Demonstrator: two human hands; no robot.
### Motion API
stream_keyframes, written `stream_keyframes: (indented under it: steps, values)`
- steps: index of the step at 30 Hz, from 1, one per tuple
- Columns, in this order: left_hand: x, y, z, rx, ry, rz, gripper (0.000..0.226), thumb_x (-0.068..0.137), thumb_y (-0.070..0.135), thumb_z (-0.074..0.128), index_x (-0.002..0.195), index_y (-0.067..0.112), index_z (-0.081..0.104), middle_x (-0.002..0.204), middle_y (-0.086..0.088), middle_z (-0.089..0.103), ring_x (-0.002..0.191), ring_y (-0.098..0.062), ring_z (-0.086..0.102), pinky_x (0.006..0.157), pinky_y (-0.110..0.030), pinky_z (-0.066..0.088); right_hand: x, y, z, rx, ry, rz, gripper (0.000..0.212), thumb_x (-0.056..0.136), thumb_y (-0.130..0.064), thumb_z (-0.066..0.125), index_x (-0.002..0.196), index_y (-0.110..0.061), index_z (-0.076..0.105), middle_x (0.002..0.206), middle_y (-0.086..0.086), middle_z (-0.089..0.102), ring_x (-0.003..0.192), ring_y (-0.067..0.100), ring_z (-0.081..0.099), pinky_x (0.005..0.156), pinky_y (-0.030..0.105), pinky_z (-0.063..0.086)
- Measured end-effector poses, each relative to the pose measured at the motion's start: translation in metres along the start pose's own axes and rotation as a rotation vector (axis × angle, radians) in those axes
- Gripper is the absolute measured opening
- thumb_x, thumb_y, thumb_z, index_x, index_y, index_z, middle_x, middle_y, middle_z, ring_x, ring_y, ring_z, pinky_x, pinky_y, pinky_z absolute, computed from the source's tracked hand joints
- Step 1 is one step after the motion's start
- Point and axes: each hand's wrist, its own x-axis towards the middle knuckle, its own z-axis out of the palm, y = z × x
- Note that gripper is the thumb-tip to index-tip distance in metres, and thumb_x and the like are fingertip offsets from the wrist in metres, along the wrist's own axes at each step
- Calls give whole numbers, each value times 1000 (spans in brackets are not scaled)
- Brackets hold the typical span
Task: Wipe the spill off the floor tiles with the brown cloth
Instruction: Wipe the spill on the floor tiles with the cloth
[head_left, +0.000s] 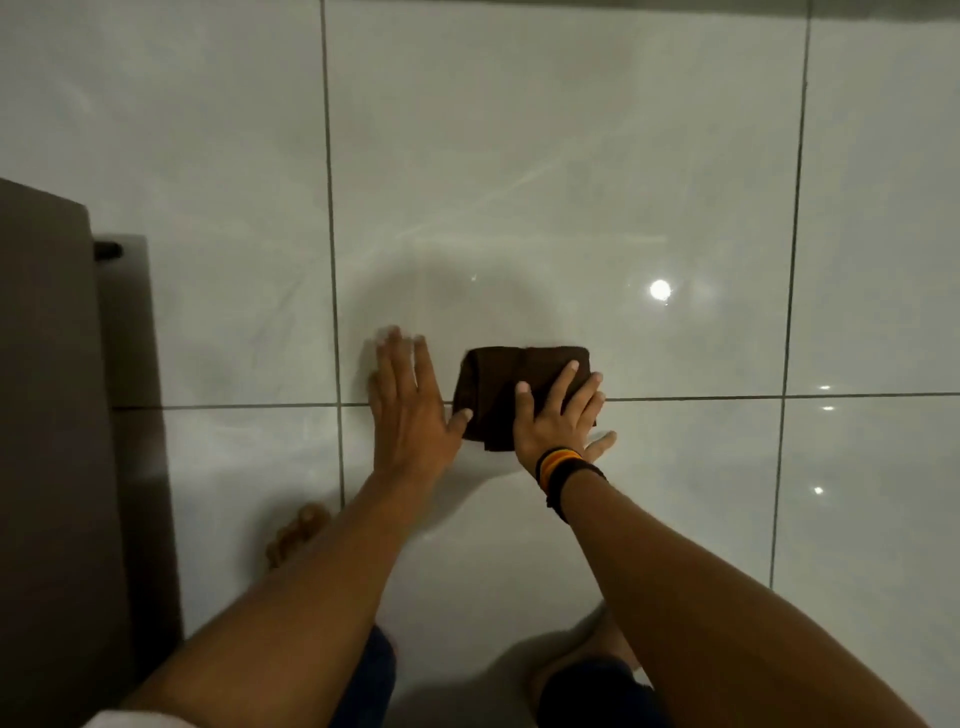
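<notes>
A folded brown cloth (506, 382) lies on the glossy white floor tiles (571, 182), across a grout line. My right hand (558, 415) presses flat on the cloth's right half, fingers spread; a striped band circles its wrist. My left hand (410, 402) lies flat on the bare tile just left of the cloth, fingers apart, its thumb touching the cloth's left edge. A faint dull patch on the tile beyond the hands may be moisture; I cannot tell where the spill is.
A brown piece of furniture (47, 415) stands at the left edge, with a dark foot (108, 251) on the tile. My bare foot (298, 535) and knees are near the bottom. A ceiling light reflects on the tile (660, 290).
</notes>
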Motion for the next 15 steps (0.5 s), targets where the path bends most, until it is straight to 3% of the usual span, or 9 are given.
stream_keyframes:
  steps: [3,5,7,11,15]
  values:
    - [41,-11,-13,6,-89,-48,163,61,78,81,161,5,-25,166,-25,-36,155,-42,-34,119,-61,-23,47,-8,-15,153,219,182,87,93,-73,20,158,-26,-14,166,12,-23,155,29,-15,119,65,-9]
    - [69,-14,-22,20,-215,-75,182,43,84,83,155,6,-38,159,-25,-47,149,-42,-44,116,-68,-26,88,-11,-47,271,439,309,92,92,-72,29,159,-19,-6,166,18,-14,155,33,-10,119,64,-7]
    - [87,-13,-21,30,-293,-111,192,33,84,86,149,7,-47,152,-26,-55,144,-44,-50,113,-71,-28,134,-9,-87,198,580,301,94,92,-73,31,160,-15,0,166,22,-8,155,35,-6,121,64,-2]
    - [93,-12,-5,17,-238,-123,196,26,82,88,150,8,-44,154,-28,-52,145,-47,-47,106,-68,-32,194,-38,-129,-110,583,-70,94,89,-74,19,160,-15,1,166,23,-5,155,39,-5,121,63,4]
    - [92,-16,-2,47,-226,-108,194,31,79,90,150,7,-45,153,-26,-55,144,-46,-49,108,-69,-31,155,-80,-76,-392,502,-584,87,94,-68,23,160,-14,11,166,25,6,154,41,4,122,63,5]
